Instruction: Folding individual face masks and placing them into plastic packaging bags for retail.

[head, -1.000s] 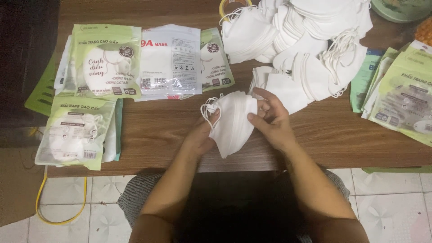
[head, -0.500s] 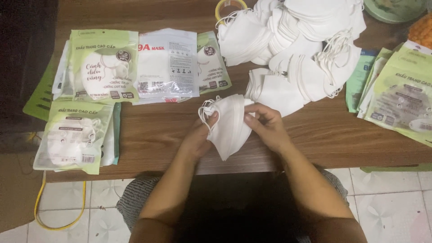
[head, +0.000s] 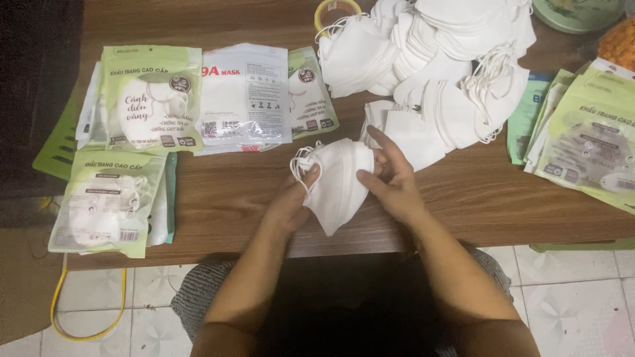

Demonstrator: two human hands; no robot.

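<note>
White folded cloth mask (head: 337, 182) sits between both your hands, just above the near edge of the brown wooden table (head: 218, 198). Your left hand (head: 291, 198) pinches its ear loops; your right hand (head: 390, 178) grips the other side. Keep it flat and the loops tucked. Bare wood lies left; the heap of white masks (head: 430, 66) crowds the far side.

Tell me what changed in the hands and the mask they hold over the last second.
Little changed. Both hands kept hold of the folded white mask. The right hand shifted a little along the mask's right edge, its fingers now spread over the top; the left hand stayed at the ear loops. The mask pile, the green packets and the wooden table stayed as they were.
</note>
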